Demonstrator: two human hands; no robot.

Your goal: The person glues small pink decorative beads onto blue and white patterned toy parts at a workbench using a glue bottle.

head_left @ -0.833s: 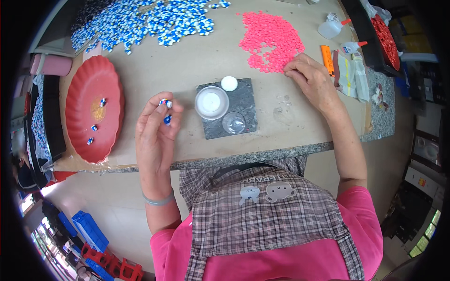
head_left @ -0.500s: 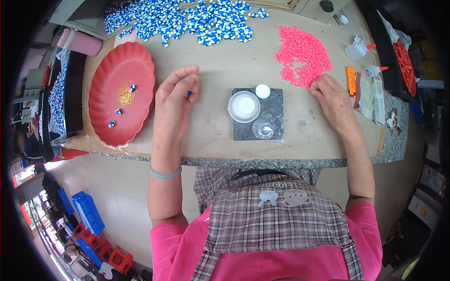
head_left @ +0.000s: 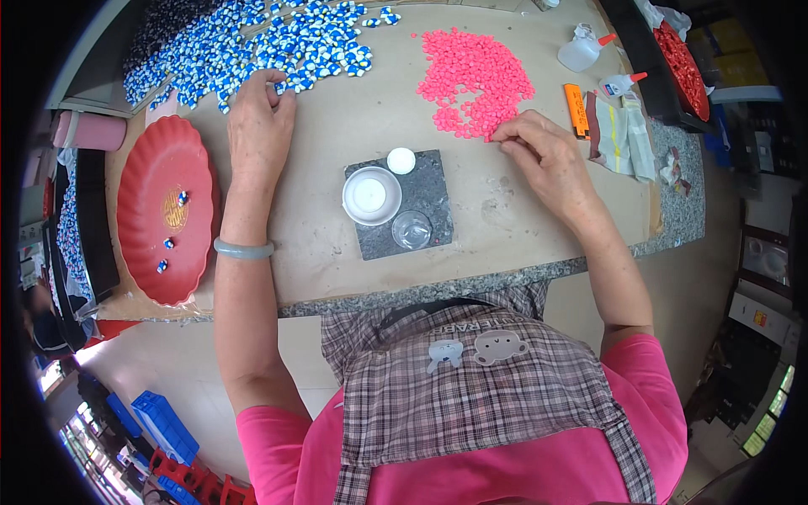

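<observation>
My left hand (head_left: 259, 130) is at the near edge of a pile of small blue-and-white pieces (head_left: 307, 42). Its fingers are bent together at the tips; whatever they pinch is hidden. On the right, my right hand (head_left: 551, 160) touches the near edge of a heap of small flat pink pieces (head_left: 480, 76), thumb and forefinger drawn together, with anything between them too small to make out. Between the hands lies a dark stone slab (head_left: 370, 243), bearing a white round dish (head_left: 348, 202), a white cap (head_left: 401, 161) and a clear small cup (head_left: 412, 230).
A red scalloped tray (head_left: 139, 210) at left holds three blue-and-white pieces. Two glue bottles with red tips, a white one (head_left: 579, 55) and a smaller one (head_left: 619, 84), an orange cutter (head_left: 576, 109) and cloth strips (head_left: 624, 139) lie at right. A black bin of red pieces (head_left: 680, 71) stands beyond.
My left hand has moved away from beside the tray to the blue-and-white pile; the blue piece it held is no longer visible. My right hand stays at the pink heap. The whole view has shifted.
</observation>
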